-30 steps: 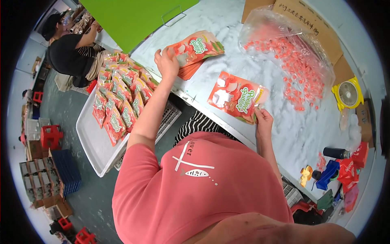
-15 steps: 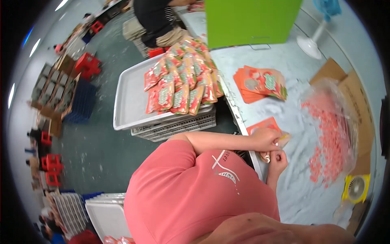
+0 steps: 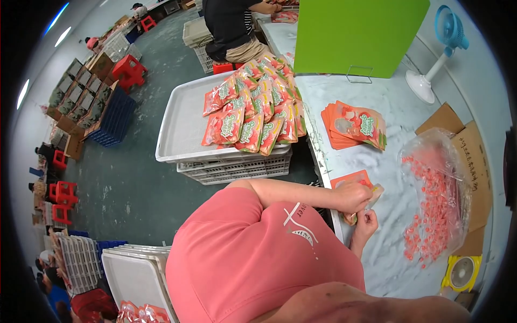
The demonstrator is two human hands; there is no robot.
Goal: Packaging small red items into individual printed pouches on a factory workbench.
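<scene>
At the table's near edge lies an orange-red printed pouch [image 3: 349, 178], partly hidden under my hands. My left hand [image 3: 354, 197] is closed with its fingers bent on the pouch's pale end [image 3: 377, 192]. Close beside it, my right hand [image 3: 366, 222] pinches at the same end; I cannot make out whether a small piece sits between its fingertips. A fanned stack of flat pouches [image 3: 357, 125] rests farther along the table. Beyond my hands, small red-and-clear wrapped pieces [image 3: 431, 215] spill from a clear plastic bag [image 3: 455, 177].
Filled pouches [image 3: 250, 110] are heaped on a white tray [image 3: 183, 118] atop stacked crates, left of the table. A green panel [image 3: 361, 37] divides the table from a co-worker [image 3: 226, 27]. A blue fan [image 3: 449, 32], a yellow fan [image 3: 462, 273] and cardboard [image 3: 476, 161] line the far side.
The whole view has shifted, so the table and trays appear lower in the picture. Both hands stay together at the pouch's end, with little change in their grip.
</scene>
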